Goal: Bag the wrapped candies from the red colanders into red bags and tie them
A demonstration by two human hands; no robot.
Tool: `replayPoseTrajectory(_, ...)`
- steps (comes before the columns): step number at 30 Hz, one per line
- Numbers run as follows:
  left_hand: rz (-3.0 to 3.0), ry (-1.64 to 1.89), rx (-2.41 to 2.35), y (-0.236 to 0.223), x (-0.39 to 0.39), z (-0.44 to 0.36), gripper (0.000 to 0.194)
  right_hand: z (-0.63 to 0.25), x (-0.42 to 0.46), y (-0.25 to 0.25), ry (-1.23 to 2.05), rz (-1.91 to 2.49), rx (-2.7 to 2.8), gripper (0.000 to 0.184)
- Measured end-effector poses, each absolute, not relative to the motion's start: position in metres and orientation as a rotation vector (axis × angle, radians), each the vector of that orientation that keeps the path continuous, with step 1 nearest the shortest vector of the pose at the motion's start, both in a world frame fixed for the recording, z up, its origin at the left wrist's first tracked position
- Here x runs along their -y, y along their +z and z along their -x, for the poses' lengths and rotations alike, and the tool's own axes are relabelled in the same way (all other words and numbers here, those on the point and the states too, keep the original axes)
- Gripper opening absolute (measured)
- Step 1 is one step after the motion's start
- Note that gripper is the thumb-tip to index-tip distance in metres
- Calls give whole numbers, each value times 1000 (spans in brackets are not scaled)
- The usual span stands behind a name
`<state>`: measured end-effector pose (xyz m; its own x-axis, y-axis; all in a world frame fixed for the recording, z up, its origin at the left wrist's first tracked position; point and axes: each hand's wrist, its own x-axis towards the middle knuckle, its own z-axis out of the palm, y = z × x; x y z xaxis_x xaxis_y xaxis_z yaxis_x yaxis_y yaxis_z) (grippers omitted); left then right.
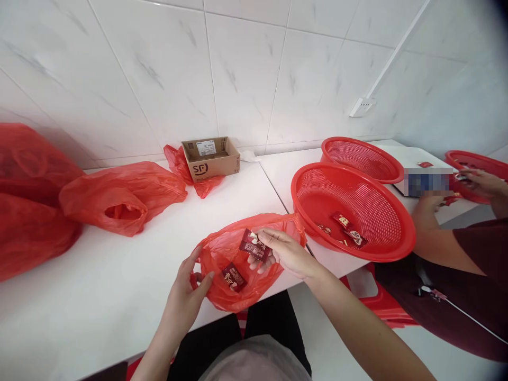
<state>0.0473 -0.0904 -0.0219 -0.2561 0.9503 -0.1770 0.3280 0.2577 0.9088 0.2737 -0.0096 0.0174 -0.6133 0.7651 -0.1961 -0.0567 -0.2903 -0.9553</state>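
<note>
Over the mouth of a red bag (232, 235) on the desk (119, 296), in the head view, a dark-red packet (254, 247) is pinched in the grip of the right hand (286, 253). It is judged light and slick, best taken by an edge. The right forearm is slanted inward, thumb uppermost; the bag's rim is held by the left hand (186, 286).

dark-red packet (254, 246) with cream lettering, translucent red bag (260, 286), bright red basket (383, 211), grey-veined white tiles (246, 69)
</note>
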Motion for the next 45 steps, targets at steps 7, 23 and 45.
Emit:
replayPoseTrajectory(7, -1177, 999, -1762, -22, 91, -48, 70, -272, 17, -7, 879, 1113, 1942, 19)
replayPoseTrajectory(23, -1151, 1084, -1749, -37, 90, -53, 78, -219, 53, -51, 667, 1368, 2280, 31)
replayPoseTrajectory(45, -1157, 1034, -1819, -27, 83, -50, 75, -337, 32, 61, 1086, 1376, 1874, 28)
